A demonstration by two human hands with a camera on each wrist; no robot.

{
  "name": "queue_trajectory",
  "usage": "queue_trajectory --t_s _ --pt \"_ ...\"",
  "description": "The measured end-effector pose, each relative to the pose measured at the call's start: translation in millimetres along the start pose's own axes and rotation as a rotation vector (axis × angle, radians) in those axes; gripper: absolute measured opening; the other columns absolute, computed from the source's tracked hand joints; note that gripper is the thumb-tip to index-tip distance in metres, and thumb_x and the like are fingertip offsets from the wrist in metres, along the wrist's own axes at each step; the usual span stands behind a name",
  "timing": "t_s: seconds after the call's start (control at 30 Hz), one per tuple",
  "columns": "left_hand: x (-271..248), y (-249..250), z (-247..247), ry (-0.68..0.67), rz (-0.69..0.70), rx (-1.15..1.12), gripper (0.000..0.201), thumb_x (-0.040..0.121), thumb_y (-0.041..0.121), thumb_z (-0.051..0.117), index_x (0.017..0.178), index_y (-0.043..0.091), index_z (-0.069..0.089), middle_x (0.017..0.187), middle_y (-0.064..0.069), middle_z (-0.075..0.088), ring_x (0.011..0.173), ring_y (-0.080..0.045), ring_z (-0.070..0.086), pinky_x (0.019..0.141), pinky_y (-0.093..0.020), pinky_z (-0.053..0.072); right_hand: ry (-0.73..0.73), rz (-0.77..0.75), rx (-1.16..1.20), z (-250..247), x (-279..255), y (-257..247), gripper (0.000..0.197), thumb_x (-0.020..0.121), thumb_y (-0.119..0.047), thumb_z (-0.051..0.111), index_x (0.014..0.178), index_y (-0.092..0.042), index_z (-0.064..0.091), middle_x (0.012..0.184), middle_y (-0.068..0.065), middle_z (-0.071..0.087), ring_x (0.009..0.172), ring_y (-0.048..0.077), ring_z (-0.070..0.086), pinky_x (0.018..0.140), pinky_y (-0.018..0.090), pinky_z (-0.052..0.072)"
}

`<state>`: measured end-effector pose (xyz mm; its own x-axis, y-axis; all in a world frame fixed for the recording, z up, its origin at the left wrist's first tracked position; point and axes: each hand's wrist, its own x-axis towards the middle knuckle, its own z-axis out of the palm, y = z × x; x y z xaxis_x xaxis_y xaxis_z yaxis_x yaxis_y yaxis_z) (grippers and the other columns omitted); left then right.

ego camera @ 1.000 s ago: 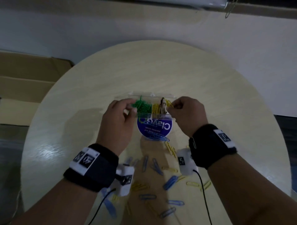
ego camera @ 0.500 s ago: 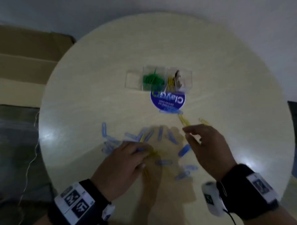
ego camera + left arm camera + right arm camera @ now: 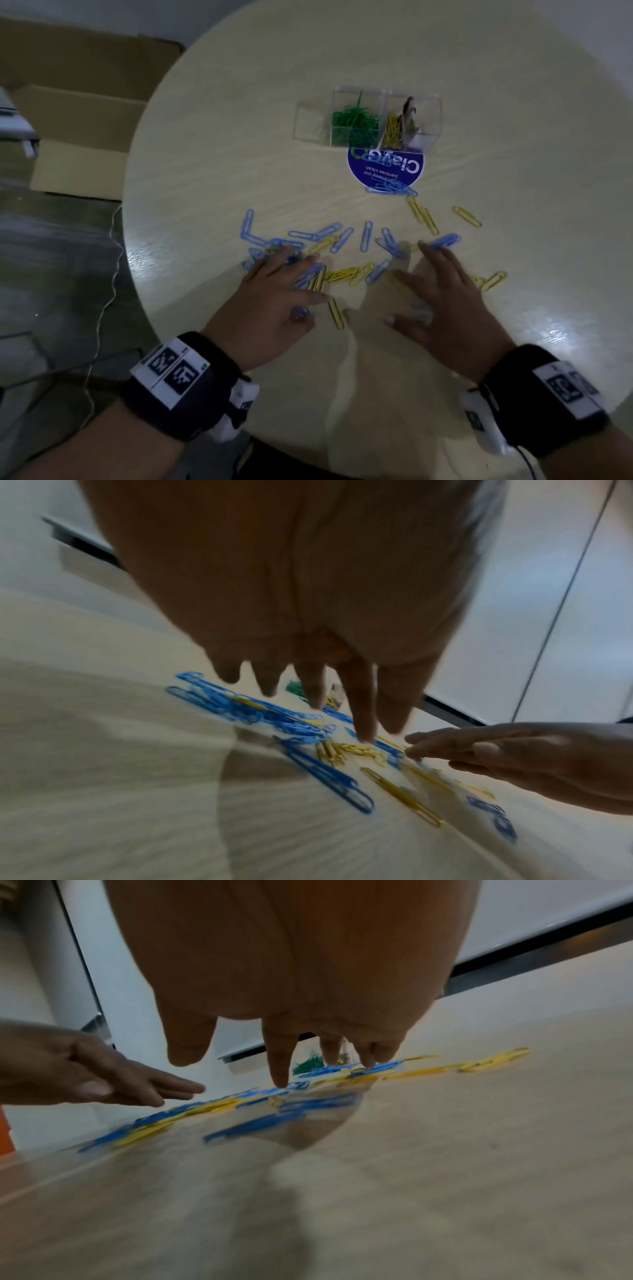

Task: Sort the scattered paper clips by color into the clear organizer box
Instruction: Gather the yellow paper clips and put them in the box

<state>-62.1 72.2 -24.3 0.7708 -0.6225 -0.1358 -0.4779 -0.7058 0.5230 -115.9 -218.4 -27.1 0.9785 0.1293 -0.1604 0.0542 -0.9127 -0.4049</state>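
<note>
Since a second ago: where both hands were up at the clear plastic organizer box (image 3: 368, 118), they now lie low in the frame over the scattered clips; half a second ago they were already nearing that spot.
Left hand: the left hand (image 3: 270, 308) sits lower centre-left in the head view, palm down, fingers straight and spread, fingertips (image 3: 365, 734) on or just above the pile; its grip is apart, holding nothing.
Right hand: the right hand (image 3: 442, 301) sits lower centre-right, palm down, fingers fanned, one fingertip beside a blue clip at mid-right; its grip is likewise apart, with nothing clamped.
Wrist views: both are blurred, so actual contact with the round pale wooden table (image 3: 513, 102) cannot be told for sure.
Loose clips: blue plastic-coated paper clips (image 3: 366, 236) and yellow plastic-coated paper clips (image 3: 466, 216) lie mixed across the middle of the frame, between the hands and the box; about a dozen yellow show, and rather more blue, some hidden under the hands.
Organizer box: upper centre-right, well apart from both hands; one compartment holds green paper clips (image 3: 352, 118), the next holds yellow ones, the left end one looks bare.
Sticker: one round blue sticker with white lettering (image 3: 385, 168) lies just below the box, a small cluster of blue clips at its lower edge.
Surroundings: brown cardboard boxes (image 3: 78, 113) at upper left, off the table.
</note>
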Motion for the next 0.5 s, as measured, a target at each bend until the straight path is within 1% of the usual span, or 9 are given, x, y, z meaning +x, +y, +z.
queue_trajectory --t_s 0.07,0.1,0.13,0.2,0.27,0.3,0.37,0.43,0.5 --pt "-2.4 -4.6 -8.6 0.189 -0.032 -0.044 0.028 0.087 0.027 0.058 0.112 0.031 0.069 0.137 0.006 0.057 0.129 -0.023 0.048 0.108 -0.039 0.037 0.081 -0.001 0.025 -8.1 6.3 5.8 0.063 0.074 -0.065 0.056 0.122 -0.024 0.063 0.144 0.015 0.043 0.134 0.037 0.037 0.111 0.045 0.032" --pt "-3.1 -8.9 -13.2 0.256 -0.057 -0.012 0.029 0.088 0.021 0.057 0.113 0.028 0.069 0.128 0.006 0.062 0.119 -0.022 0.055 0.104 -0.037 0.04 0.119 0.005 0.038 -12.4 9.0 5.9 0.057 0.075 -0.06 0.059 0.119 -0.024 0.064 0.139 0.01 0.05 0.129 0.035 0.043 0.109 0.041 0.033" --pt "-3.8 -13.7 -16.2 0.287 -0.088 0.047 0.03 0.089 0.018 0.056 0.114 0.026 0.069 0.122 0.007 0.066 0.111 -0.021 0.058 0.099 -0.037 0.043 0.148 -0.002 0.051 -15.5 11.3 3.6 0.05 0.076 -0.053 0.061 0.116 -0.025 0.066 0.13 0.005 0.057 0.122 0.031 0.049 0.106 0.037 0.035" --pt "-3.3 -23.6 -18.1 0.263 -0.156 0.157 0.03 0.089 0.021 0.053 0.114 0.027 0.068 0.115 0.007 0.067 0.101 -0.025 0.059 0.09 -0.04 0.045 0.161 -0.064 0.086 -17.4 16.8 -6.9 0.034 0.079 -0.039 0.064 0.109 -0.025 0.069 0.11 -0.001 0.067 0.106 0.026 0.057 0.096 0.033 0.038" --pt "-2.5 -31.0 -16.5 0.198 -0.21 0.223 0.03 0.089 0.028 0.051 0.114 0.029 0.067 0.114 0.008 0.066 0.1 -0.027 0.057 0.086 -0.042 0.047 0.103 -0.141 0.084 -12.2 23.2 -20.3 0.026 0.081 -0.031 0.062 0.105 -0.024 0.07 0.101 -0.002 0.068 0.098 0.026 0.058 0.089 0.035 0.043" --pt "-2.3 -32.8 -16.3 0.171 -0.222 0.241 0.03 0.088 0.03 0.051 0.113 0.03 0.067 0.116 0.008 0.065 0.101 -0.026 0.056 0.085 -0.042 0.048 0.057 -0.168 0.068 -7.9 26.1 -25.9 0.026 0.082 -0.029 0.06 0.105 -0.023 0.07 0.101 -0.002 0.068 0.097 0.026 0.057 0.088 0.035 0.044" --pt "-2.4 -34.9 -17.8 0.156 -0.226 0.245 0.03 0.085 0.031 0.051 0.109 0.029 0.069 0.119 0.008 0.065 0.104 -0.026 0.055 0.085 -0.042 0.049 -0.035 -0.177 0.024 -0.2 27.6 -33.1 0.032 0.078 -0.032 0.059 0.108 -0.023 0.068 0.108 -0.001 0.066 0.101 0.028 0.056 0.089 0.037 0.047" --pt "-6.0 -36.4 -18.7 0.162 -0.227 0.183 0.028 0.082 0.033 0.052 0.1 0.03 0.073 0.121 0.006 0.065 0.107 -0.024 0.056 0.09 -0.04 0.049 -0.087 -0.139 -0.006 3.7 20.4 -33.1 0.041 0.072 -0.036 0.06 0.111 -0.026 0.066 0.116 0.001 0.061 0.109 0.029 0.054 0.091 0.041 0.048" --pt "-12.2 -37.6 -18.1 0.165 -0.22 0.095 0.024 0.079 0.034 0.055 0.092 0.03 0.075 0.125 0.004 0.064 0.114 -0.022 0.055 0.096 -0.037 0.046 -0.101 -0.111 -0.002 4.2 7.5 -28.4 0.042 0.071 -0.039 0.062 0.112 -0.032 0.065 0.123 0.001 0.055 0.116 0.028 0.05 0.092 0.042 0.048"
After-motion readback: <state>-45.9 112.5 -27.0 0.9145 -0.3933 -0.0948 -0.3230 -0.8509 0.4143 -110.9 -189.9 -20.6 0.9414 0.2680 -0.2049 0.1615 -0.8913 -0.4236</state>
